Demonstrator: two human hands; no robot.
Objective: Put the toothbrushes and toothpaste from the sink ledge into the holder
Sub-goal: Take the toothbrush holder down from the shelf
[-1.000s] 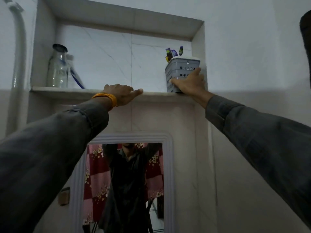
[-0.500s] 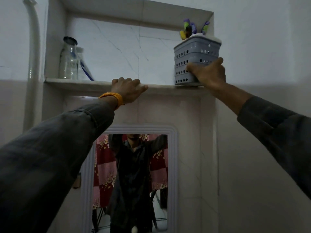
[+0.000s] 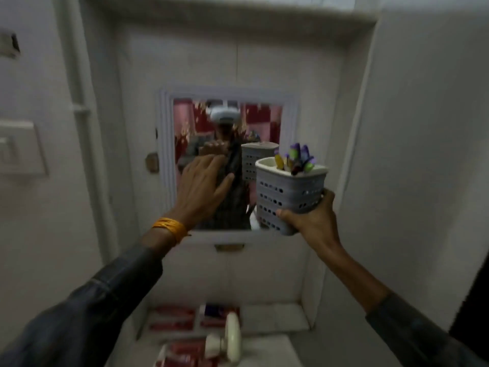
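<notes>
My right hand (image 3: 311, 221) grips a grey perforated holder (image 3: 288, 194) from below, held in the air in front of the mirror's right edge. Several colourful toothbrush handles (image 3: 297, 158) stick out of its top. My left hand (image 3: 202, 188), with an orange band at the wrist, hovers open in front of the mirror, empty, fingers spread, just left of the holder. Low in view, red toothpaste boxes (image 3: 172, 319) lie on the ledge; the picture is blurred there.
A white-framed mirror (image 3: 165, 160) hangs on the tiled wall and reflects me and the holder. A white tap handle (image 3: 227, 337) sits at the bottom centre. A switch plate (image 3: 18, 148) is on the left wall. A pipe (image 3: 76, 75) runs down the left.
My right hand lifted the holder off the high shelf and brought it down before the mirror. My left hand left the shelf edge and lowered. The view tilted down to the ledge.
</notes>
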